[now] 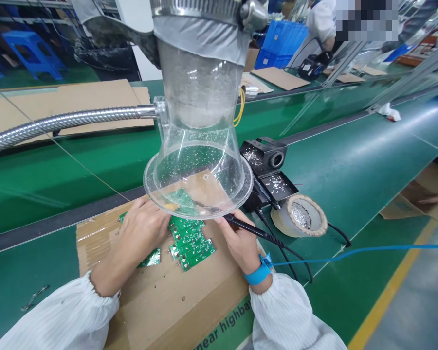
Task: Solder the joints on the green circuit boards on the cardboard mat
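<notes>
"Under the clear hood (200, 141), what's in your grip?"

"Your right hand (241, 243) grasps the soldering iron (250, 226); your left hand's (144, 227) grip I can't tell."

"And around you?"

"Green circuit boards (193, 245) between your hands on cardboard (156, 311); the hood's rim blocks your view; right, a round pot (282, 223)."

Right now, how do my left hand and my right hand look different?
Your right hand holds a black corded tool, while your left hand is over the green circuit boards; whether it holds anything is hard to tell. The right wrist wears a blue band, while the left wrist shows none. Both are bare-skinned, come out of white gathered cuffs and meet near the clear hood's rim.
</notes>
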Demonstrator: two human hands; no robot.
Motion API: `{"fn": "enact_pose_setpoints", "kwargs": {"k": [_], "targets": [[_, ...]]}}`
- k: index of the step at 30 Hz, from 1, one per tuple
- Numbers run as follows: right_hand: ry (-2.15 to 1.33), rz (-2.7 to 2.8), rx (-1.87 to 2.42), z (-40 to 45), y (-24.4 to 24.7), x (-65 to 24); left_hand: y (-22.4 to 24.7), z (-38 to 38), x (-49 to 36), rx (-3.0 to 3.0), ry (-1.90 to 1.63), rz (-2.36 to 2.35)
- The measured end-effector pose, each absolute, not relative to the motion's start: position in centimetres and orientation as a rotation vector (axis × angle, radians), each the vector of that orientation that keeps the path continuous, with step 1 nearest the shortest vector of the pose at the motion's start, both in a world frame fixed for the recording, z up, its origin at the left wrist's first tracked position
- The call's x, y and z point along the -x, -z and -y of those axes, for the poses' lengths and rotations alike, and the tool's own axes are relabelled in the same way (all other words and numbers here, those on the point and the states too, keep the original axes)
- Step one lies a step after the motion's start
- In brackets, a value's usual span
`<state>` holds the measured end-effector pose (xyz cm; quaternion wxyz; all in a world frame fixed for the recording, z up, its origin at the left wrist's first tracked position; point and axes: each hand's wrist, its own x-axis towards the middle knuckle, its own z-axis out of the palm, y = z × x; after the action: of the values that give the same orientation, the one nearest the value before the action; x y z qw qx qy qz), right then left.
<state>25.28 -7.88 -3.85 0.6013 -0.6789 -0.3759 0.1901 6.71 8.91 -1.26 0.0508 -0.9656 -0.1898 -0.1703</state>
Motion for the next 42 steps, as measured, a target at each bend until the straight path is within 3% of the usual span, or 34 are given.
{"fn": "enact_pose_setpoints", "kwargs": {"k": [29, 42], "targets": [[-0.523, 0.829, 1.589, 7.5, 3.7, -25.4, 0.1, -8.7, -8.5, 2.879, 0.556, 0.538], [-0.520, 0.837, 1.587, 7.4, 4.0, -25.4, -0.3, -8.8, -8.5, 2.843, 0.324, 0.632]]}}
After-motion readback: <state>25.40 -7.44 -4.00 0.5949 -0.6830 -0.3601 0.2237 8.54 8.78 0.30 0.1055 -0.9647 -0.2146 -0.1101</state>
